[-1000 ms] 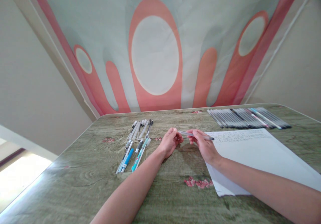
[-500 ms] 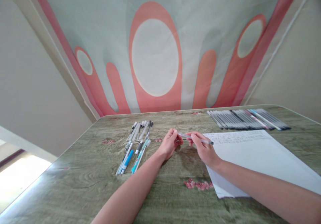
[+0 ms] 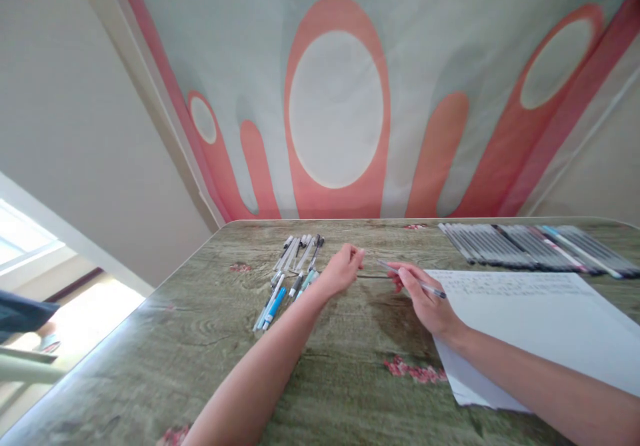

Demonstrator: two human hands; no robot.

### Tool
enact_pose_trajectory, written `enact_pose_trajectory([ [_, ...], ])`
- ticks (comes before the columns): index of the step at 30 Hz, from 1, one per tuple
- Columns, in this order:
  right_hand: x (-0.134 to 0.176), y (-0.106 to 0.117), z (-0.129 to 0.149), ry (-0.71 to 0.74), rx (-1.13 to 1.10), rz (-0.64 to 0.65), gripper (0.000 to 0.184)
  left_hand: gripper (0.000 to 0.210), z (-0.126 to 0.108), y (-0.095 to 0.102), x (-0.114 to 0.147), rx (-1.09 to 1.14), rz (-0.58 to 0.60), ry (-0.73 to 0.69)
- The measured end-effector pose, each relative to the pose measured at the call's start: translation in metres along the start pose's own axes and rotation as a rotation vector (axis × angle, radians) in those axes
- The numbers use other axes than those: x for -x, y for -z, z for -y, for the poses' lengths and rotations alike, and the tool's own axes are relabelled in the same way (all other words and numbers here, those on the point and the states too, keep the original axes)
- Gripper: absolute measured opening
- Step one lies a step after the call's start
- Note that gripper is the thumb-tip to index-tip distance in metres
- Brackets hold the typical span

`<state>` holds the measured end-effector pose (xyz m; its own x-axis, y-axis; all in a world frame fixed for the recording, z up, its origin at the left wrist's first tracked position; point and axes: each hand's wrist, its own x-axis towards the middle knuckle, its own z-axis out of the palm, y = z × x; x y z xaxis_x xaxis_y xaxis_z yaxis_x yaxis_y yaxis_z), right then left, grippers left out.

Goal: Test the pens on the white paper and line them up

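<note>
My right hand [image 3: 425, 303] grips a slim, clear pen [image 3: 433, 291] with a dark end. The pen's thin tip points up and left, toward my other hand. My left hand [image 3: 344, 267] is closed in a pinch across a small gap from that tip; anything between its fingers is too small to make out. Beneath my right wrist and forearm lies a large white sheet of paper [image 3: 540, 346], with rows of handwriting along its top. Left of my left hand, several loose pens [image 3: 299, 253] lie in a group, with a blue pen [image 3: 275, 308] among those nearer me.
A neat row of pens [image 3: 520, 246], mostly clear with dark ends, lies behind the paper. The wood-patterned tabletop [image 3: 200, 346] has pink flower prints [image 3: 413, 369]. A wall hanging [image 3: 335, 206] rises behind the table. Beyond the left edge, dark fabric [image 3: 25, 313] shows.
My left hand has come away from the pen's tip, leaving a gap. The pen stays in my right hand. The view has swung left, so everything sits further right.
</note>
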<state>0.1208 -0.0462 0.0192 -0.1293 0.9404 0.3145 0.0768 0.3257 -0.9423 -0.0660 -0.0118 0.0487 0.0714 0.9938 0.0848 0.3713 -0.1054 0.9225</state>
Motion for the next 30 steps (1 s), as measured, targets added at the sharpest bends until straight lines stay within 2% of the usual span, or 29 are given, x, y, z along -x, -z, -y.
enact_pose_trajectory([
  [1,0.0,0.0,0.0,-0.008,-0.002,0.007,0.032,0.012,-0.004,0.014,0.0,-0.197,-0.009,-0.018],
  [3,-0.001,-0.001,0.0,-0.012,-0.002,0.015,0.031,0.016,-0.011,0.04,0.001,-0.525,-0.09,0.06],
  [5,-0.001,-0.001,0.0,-0.008,0.004,0.018,0.031,0.023,-0.014,0.059,0.003,-0.616,-0.132,0.12],
  [7,-0.001,-0.001,0.0,-0.006,0.007,0.017,0.031,0.025,-0.013,0.068,0.004,-0.665,-0.137,0.173],
  [13,-0.002,0.0,-0.005,-0.012,0.015,0.022,0.033,0.01,-0.012,0.061,0.006,-0.849,-0.037,0.333],
  [23,-0.002,-0.001,-0.006,0.02,-0.024,0.036,0.033,0.034,-0.019,0.063,0.008,-1.218,0.113,0.379],
  [30,-0.002,0.0,-0.005,0.022,-0.019,0.036,0.033,0.028,-0.017,0.064,0.007,-1.187,0.117,0.367],
])
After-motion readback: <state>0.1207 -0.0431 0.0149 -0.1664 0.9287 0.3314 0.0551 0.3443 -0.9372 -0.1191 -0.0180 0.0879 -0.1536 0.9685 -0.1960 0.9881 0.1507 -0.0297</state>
